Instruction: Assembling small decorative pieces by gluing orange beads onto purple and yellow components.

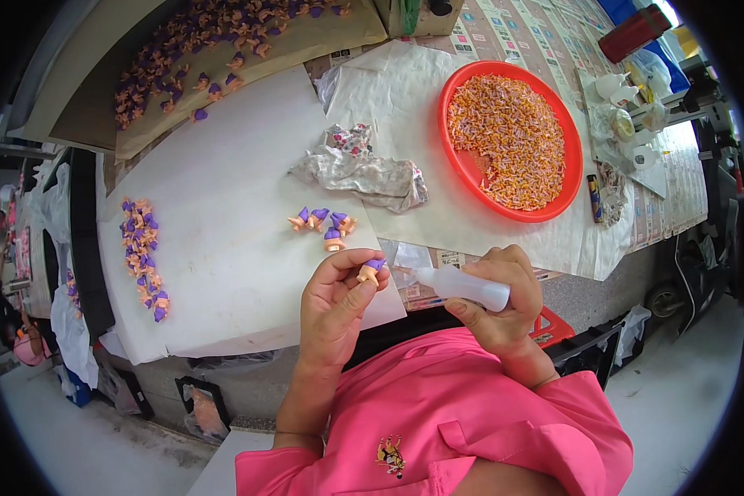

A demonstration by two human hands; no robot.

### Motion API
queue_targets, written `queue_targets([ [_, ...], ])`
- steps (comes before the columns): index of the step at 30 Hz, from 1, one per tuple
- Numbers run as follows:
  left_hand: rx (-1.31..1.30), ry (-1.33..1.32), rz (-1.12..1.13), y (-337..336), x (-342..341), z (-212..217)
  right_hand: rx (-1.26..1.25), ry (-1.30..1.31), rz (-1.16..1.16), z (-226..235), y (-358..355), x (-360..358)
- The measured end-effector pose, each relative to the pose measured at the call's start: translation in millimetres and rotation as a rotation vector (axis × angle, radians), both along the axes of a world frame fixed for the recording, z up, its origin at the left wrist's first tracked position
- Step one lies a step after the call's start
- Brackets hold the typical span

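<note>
Purple-capped orange figure (372,271) – pinched in left hand (332,306) fingers, above desk (223,248) edge | right hand (500,302) fingers clamped on white squeeze bottle (463,286) – nozzle near figure | red tray (570,140) beyond

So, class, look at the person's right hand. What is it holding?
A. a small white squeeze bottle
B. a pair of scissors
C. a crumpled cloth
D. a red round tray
A: the right hand grips a small white squeeze bottle, its nozzle pointed toward the little purple-and-orange piece pinched in the left hand.
</note>
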State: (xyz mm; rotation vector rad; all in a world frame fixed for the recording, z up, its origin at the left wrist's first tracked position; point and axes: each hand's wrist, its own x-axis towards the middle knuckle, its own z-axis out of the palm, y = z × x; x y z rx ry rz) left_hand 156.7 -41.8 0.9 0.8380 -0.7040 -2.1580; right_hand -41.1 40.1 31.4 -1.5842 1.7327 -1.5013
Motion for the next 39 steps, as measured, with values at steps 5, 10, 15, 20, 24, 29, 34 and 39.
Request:
queue_targets([
  [5,0.007,0.005,0.015,2,-5,6,-0.015,0.037,-0.02,-2,-2,-11],
  [10,0.063,0.071,0.043,10,-29,22,0.15,-0.064,-0.162,-17,-17,-30],
  [15,0.145,0.152,0.027,23,-65,38,0.127,0.036,-0.206,-22,-29,-67],
  [20,0.148,0.211,0.047,40,-99,54,0.123,0.146,-0.222,2,-24,-102],
  [24,0.151,0.19,0.065,39,-104,63,0.013,0.331,-0.252,26,-20,-130],
  [29,0.112,0.156,0.024,42,-101,68,0.112,0.491,-0.295,41,-34,-186],
  [34,0.149,0.173,0.05,44,-95,78,0.251,0.689,-0.094,49,-54,-198],
  [39,0.151,0.183,0.051,41,-85,85,0.289,0.683,-0.074,44,-63,-194],
])
